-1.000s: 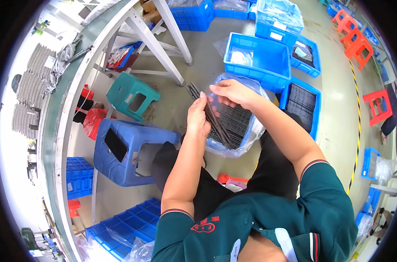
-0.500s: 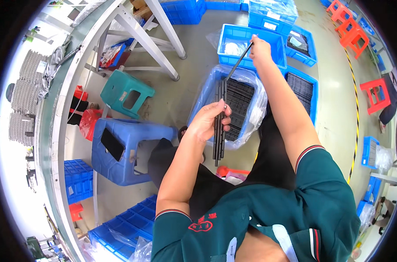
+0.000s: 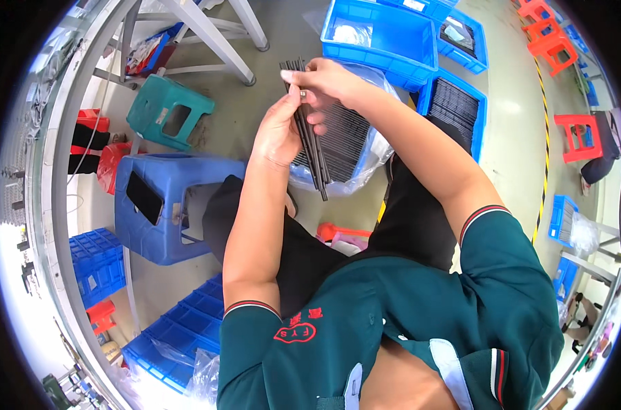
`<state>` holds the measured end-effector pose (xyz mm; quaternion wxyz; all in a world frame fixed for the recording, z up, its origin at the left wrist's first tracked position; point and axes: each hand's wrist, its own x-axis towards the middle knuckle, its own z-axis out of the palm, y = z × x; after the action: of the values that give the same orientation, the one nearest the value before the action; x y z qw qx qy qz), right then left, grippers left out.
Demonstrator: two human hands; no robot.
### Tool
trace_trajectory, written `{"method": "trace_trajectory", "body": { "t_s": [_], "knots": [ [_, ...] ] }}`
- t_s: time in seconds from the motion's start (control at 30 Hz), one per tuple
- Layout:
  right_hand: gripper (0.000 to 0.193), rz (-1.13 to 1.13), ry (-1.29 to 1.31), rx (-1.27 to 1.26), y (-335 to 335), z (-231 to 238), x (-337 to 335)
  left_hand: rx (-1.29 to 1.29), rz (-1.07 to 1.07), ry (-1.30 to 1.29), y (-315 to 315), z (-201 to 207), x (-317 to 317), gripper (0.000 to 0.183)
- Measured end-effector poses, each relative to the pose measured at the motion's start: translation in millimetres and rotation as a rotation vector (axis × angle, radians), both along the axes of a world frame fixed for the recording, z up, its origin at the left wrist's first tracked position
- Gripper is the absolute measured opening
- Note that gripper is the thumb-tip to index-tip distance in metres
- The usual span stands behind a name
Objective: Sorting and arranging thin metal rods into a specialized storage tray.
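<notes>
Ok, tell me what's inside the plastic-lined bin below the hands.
Inside the plastic-lined bin lie rows of thin dark rods. The held bundle, left fingers and right forearm hide some; anything beneath the top rods is covered.

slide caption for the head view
Left hand grips dark rods, right hand at their upper ends, by a plastic-lined bin of similar ones.

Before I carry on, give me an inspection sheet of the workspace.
Surface: pale grey floor with black-and-yellow striped tape.
Handled things: bundle of thin dark rods; film-lined blue plastic bin holding similar rods.
Clutter: blue plastic stool bearing a flat black phone; green plastic stool.
Grippers: left hand grips the bundle; right hand at its upper end.
Cables: thin pale cord, left side.
Surroundings: red plastic stools, far right.
</notes>
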<state>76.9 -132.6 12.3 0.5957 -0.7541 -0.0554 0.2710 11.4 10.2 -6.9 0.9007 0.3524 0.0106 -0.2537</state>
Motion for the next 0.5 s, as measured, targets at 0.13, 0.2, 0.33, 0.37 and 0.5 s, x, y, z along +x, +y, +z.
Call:
{"method": "trace_trajectory", "body": {
  "t_s": [0.13,0.2,0.33,0.37,0.5],
  "knots": [
    [0.034,0.053,0.514,0.536,11,-31,15,-0.005,-0.005,-0.027,-7,1,3,0.032],
    [0.03,0.046,0.493,0.614,18,-13,10,0.027,0.023,-0.08,0,9,-2,0.032],
    [0.027,-0.036,0.405,0.911,12,-22,37,0.027,0.254,0.131,23,6,-1,0.028],
    [0.029,-0.156,0.429,0.864,7,-21,44,0.064,0.401,0.153,35,8,-2,0.028],
    [0.037,-0.286,0.032,0.558,17,-88,61,0.185,0.608,0.104,62,18,-13,0.028]
  ]
}}
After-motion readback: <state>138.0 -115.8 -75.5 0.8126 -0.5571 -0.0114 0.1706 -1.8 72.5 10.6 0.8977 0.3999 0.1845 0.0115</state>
